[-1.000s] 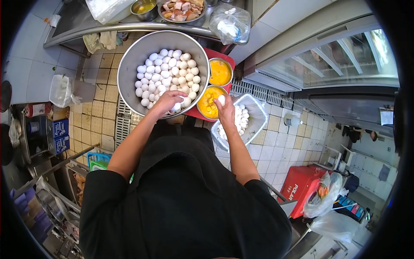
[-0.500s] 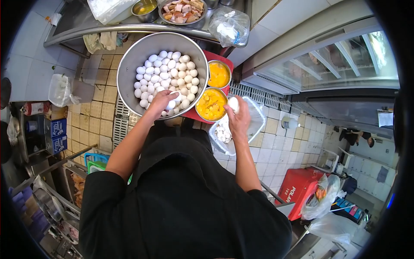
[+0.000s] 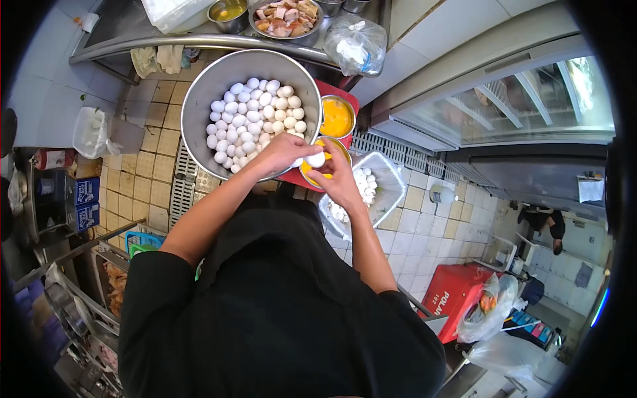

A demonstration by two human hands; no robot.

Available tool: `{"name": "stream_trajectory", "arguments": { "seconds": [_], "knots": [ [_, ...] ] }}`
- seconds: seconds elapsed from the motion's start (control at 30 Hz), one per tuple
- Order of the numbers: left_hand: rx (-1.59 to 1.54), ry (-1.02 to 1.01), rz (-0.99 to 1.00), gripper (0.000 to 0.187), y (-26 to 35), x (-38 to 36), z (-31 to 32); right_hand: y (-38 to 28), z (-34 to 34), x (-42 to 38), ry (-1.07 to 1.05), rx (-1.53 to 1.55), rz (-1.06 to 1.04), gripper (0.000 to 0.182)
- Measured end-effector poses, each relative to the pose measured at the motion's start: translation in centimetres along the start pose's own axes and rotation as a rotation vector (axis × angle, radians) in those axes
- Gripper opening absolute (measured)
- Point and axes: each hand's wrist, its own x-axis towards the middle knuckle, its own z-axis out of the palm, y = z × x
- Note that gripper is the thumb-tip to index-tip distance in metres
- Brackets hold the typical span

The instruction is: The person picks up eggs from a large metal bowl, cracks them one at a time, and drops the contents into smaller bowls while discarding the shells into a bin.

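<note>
My left hand (image 3: 280, 154) reaches over the rim of the steel pot (image 3: 198, 142), fingers closed on a white egg (image 3: 315, 159). My right hand (image 3: 337, 180) meets it from the other side, its fingers at the same egg. Part of another white egg seems to show under my left fingers. Both hands are above the nearer bowl of yellow egg (image 3: 342, 147), hiding much of it. A second bowl of egg (image 3: 337, 118) stands just behind. Many white eggs (image 3: 255, 116) fill the pot. Beside my right hand, a clear bin (image 3: 396, 189) contains white eggshells (image 3: 365, 184).
Under the bowls is a red stand (image 3: 350, 93). A steel counter (image 3: 199, 41) at the top carries a bowl of cut meat (image 3: 286, 18). A glass-fronted fridge (image 3: 504, 106) stands right, with a red cooler box (image 3: 456, 298) below. Another person (image 3: 545, 224) is far right.
My left hand has come out of the pot toward the right with an egg. My right hand has moved left from the bin, exposing more shells there, and the hands now meet over the bowl.
</note>
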Motion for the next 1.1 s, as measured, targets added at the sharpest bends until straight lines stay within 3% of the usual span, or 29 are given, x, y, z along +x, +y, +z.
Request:
{"name": "stream_trajectory", "arguments": {
  "seconds": [0.1, 0.13, 0.27, 0.37, 0.4, 0.53, 0.63, 0.77, 1.1],
  "knots": [
    [0.279, -0.026, -0.007, 0.057, -0.3, 1.1, -0.6, 0.2, 1.4, 1.9, -0.027, -0.289, -0.057, 0.055],
    [0.169, 0.022, -0.013, 0.058, -0.4, 0.9, -0.8, -1.2, 1.4, 2.1, -0.057, -0.296, 0.08, 0.047],
    [-0.089, 0.18, -0.045, 0.062, -3.8, 0.9, -2.4, 1.6, 2.1, 3.2, 0.189, -0.533, -0.297, 0.047],
    [-0.188, 0.183, -0.206, 0.057, -5.3, -0.7, -3.4, 3.5, 3.0, 4.1, 0.145, -0.782, -0.274, 0.046],
    [-0.219, 0.177, -0.211, 0.055, -7.0, -0.6, -3.5, 3.9, 3.4, 4.4, 0.094, -0.884, -0.124, 0.044],
    [-0.277, 0.187, -0.295, 0.043, -8.1, -2.0, -3.3, 6.7, 1.7, 3.8, 0.318, -0.531, -0.375, 0.046],
    [-0.319, 0.167, -0.313, 0.038, -8.1, -2.2, -2.7, 9.5, 0.2, 2.6, 0.413, -0.457, -0.16, 0.044],
    [-0.296, 0.124, -0.29, 0.036, -7.9, -1.7, -2.5, 11.1, -1.3, 2.1, 0.375, -0.518, 0.002, 0.046],
    [-0.258, 0.095, -0.322, 0.03, -7.4, -1.2, -1.8, 11.2, -2.0, 2.4, 0.403, -0.712, -0.04, 0.049]
  ]
}}
